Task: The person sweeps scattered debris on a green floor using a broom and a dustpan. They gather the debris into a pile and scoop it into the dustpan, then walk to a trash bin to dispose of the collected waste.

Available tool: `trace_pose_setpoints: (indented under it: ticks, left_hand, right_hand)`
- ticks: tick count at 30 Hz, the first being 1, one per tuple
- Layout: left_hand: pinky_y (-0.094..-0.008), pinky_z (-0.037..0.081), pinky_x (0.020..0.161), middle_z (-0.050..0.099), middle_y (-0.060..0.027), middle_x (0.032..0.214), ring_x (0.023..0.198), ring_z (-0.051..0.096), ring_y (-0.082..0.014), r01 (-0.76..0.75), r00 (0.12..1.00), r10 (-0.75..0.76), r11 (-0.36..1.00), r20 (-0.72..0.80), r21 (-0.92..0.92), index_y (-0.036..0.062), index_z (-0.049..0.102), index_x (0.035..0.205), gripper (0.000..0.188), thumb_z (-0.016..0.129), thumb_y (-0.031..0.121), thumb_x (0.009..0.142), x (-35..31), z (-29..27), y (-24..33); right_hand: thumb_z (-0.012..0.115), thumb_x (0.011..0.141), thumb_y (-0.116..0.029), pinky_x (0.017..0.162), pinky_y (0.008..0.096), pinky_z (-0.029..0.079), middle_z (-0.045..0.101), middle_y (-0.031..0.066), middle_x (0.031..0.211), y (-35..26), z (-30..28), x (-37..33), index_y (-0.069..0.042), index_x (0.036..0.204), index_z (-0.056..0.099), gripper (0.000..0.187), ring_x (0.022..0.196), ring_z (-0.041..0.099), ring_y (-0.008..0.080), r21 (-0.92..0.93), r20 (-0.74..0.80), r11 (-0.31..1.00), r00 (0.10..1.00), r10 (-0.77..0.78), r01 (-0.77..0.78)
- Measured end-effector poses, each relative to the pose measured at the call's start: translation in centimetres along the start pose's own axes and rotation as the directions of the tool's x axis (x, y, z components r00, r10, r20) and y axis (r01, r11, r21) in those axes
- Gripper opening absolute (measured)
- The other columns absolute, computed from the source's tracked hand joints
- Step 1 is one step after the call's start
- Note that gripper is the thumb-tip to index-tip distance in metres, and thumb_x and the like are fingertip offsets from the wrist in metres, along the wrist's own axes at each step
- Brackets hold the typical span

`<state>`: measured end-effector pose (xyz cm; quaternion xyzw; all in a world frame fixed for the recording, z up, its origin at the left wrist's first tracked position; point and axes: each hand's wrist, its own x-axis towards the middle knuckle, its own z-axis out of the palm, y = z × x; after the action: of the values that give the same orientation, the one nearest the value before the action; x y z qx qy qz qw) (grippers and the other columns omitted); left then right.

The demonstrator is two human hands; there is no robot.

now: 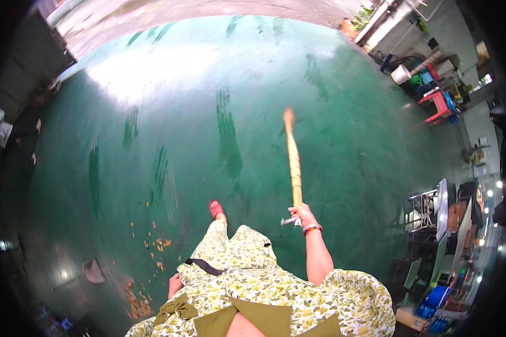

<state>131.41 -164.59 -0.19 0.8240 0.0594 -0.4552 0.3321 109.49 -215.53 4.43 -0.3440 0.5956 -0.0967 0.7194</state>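
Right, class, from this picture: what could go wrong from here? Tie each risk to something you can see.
The shiny green floor might be slippery under the red shoe. The brown scraps scattered at the lower left could be trodden on or spread. Only the right hand grips the long stick, with the left hand apart from it, so its far end might swing unsteadily.

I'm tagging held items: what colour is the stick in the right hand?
The stick is yellowish tan with dark slanting lines, shown in the head view.
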Motion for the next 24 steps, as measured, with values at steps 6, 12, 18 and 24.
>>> trace_pose_setpoints:
  ticks: [6,12,18,24]
  left_hand:
    - [-0.0272,0.048,0.053,0.058,-0.0070,0.076,0.062,0.057,-0.0139,0.220,0.975,-0.209,0.951,0.072,-0.217,0.0067,0.042,0.118,0.044,0.045,0.003,0.075,6.2,-4.8,12.3]
    - [-0.0262,0.046,0.044,0.058,-0.0066,0.069,0.053,0.055,-0.0126,0.194,0.976,-0.207,0.970,-0.074,-0.149,0.0075,0.050,0.112,0.041,0.041,0.001,0.072,10.3,-7.8,16.9]
    - [-0.0256,0.048,0.055,0.060,-0.0082,0.079,0.063,0.057,-0.0131,0.232,0.972,-0.235,0.965,-0.010,-0.121,0.0077,0.046,0.117,0.040,0.043,0.004,0.077,6.7,-3.4,26.6]
    - [-0.0259,0.047,0.060,0.059,-0.0052,0.080,0.068,0.056,-0.0116,0.389,0.921,-0.387,0.908,0.047,-0.155,0.0086,0.043,0.119,0.040,0.045,0.006,0.079,2.3,0.7,27.9]
  right_hand:
    - [0.052,0.077,-0.006,0.028,0.0181,0.024,0.037,-0.0007,0.053,-2.3,-6.1,2.6,-0.002,0.076,0.041,0.012,0.034,0.032,0.0057,0.534,-0.141,0.845,0.981,0.130,-0.035]
    - [0.050,0.076,-0.003,0.032,0.0194,0.032,0.033,-0.0028,0.048,-9.2,-10.3,6.0,-0.005,0.070,0.040,0.012,0.034,0.033,0.0065,0.665,-0.154,0.747,0.978,0.140,-0.002]
    - [0.048,0.075,-0.005,0.031,0.0204,0.033,0.037,-0.0004,0.053,-14.9,-10.0,17.4,-0.001,0.072,0.042,0.008,0.035,0.036,0.0084,0.579,-0.081,0.808,0.978,0.194,-0.113]
    - [0.054,0.068,0.000,0.030,0.0231,0.032,0.042,0.0016,0.049,-17.3,-0.8,29.1,-0.005,0.064,0.045,0.011,0.033,0.039,0.0109,0.028,-0.030,0.989,0.989,0.146,-0.145]
